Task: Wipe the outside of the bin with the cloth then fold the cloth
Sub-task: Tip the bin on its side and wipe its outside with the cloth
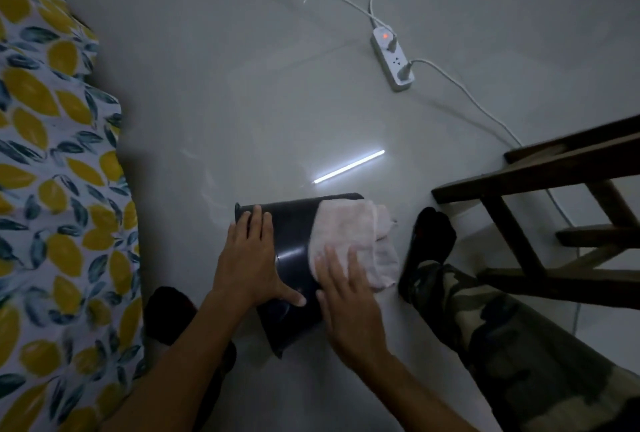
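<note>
Right hand: flat, fingers spread, pressing a pale pink-white terry cloth onto the bin; nothing gripped
Left hand: open palm steadying the dark glossy plastic bin, just left of the right hand; bin lying on its side on the grey floor
Progress: wiping appears under way; cloth drapes the bin's far side
Left: remaining outer wall, by my reading; folding not begun

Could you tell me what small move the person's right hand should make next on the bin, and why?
Probably slide the right hand and cloth leftward across the bin: its dark wall beside the cloth is uncovered, and the left hand lies flat, steadying it.
</note>
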